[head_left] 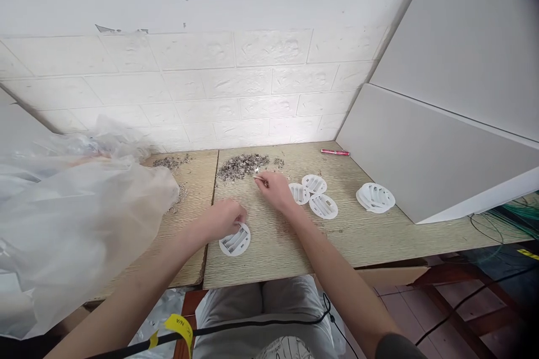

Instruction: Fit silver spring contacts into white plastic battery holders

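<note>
My left hand (227,219) is closed, its curled fingertips at the upper edge of a round white plastic battery holder (236,242) with long slots, lying near the front of the table. Part of that holder is hidden beneath the fingers. Farther forward, my right hand (274,189) pinches a small, thin, pale piece (257,178), too small to name. It is just in front of a heap of tiny metal pieces (240,167). Beside my right wrist lie three similar white battery holders (323,207), close together.
More white holders (376,198) are stacked at the right, beside a grey-white panel (455,151). A red pen-like stick (335,152) lies near the wall. Large translucent plastic bags (76,207) cover the left side, with more metal bits (168,162) behind. A black cable (252,325) crosses my lap.
</note>
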{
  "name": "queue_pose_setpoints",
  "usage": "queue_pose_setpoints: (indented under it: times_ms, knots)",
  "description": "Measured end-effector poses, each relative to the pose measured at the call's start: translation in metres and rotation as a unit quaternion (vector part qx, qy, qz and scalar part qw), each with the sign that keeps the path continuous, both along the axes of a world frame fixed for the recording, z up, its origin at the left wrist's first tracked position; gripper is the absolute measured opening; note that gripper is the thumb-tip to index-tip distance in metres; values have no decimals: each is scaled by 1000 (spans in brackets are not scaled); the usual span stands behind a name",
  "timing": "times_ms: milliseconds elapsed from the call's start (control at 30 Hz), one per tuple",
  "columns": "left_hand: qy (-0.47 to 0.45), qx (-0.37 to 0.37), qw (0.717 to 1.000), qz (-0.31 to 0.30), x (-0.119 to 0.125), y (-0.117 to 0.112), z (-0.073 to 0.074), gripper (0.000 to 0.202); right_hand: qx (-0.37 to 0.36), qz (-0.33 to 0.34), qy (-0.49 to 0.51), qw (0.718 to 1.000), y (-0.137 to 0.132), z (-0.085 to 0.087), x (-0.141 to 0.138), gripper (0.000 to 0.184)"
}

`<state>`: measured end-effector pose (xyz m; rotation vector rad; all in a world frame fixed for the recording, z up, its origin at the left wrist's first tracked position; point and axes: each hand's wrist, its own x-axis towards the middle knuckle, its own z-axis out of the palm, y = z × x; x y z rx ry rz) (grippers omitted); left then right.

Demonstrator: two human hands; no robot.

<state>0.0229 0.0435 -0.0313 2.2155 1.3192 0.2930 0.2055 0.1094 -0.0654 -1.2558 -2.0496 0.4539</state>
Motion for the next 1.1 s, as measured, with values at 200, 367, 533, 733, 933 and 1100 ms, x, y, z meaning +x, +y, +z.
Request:
queue_pose_setpoints:
  times_ms: [200, 367, 533, 733, 933, 1100]
  knots:
    - [-155, -192, 966, -81, -8, 26, 11, 7, -8, 23, -102, 994, 1, -5, 0, 15]
    - [-464, -207, 861, 22, 3, 47, 3, 15, -22, 6, -95, 995, 2, -4, 3, 16]
    - [-573, -224, 784, 89, 13, 53, -22, 22, -30, 1, -83, 996, 1, 0, 4, 15]
    - [-598, -219, 764, 104, 5, 54, -27, 21, -19, -14, -6, 1000, 3, 2, 3, 16]
    - [-560, -82, 804, 181, 7, 59, -35, 26, -57, -35, 152, 986, 1, 9, 5, 29]
    - [-512, -24, 822, 247, 8, 62, -41, 32, -66, -6, 174, 983, 0, 11, 4, 33]
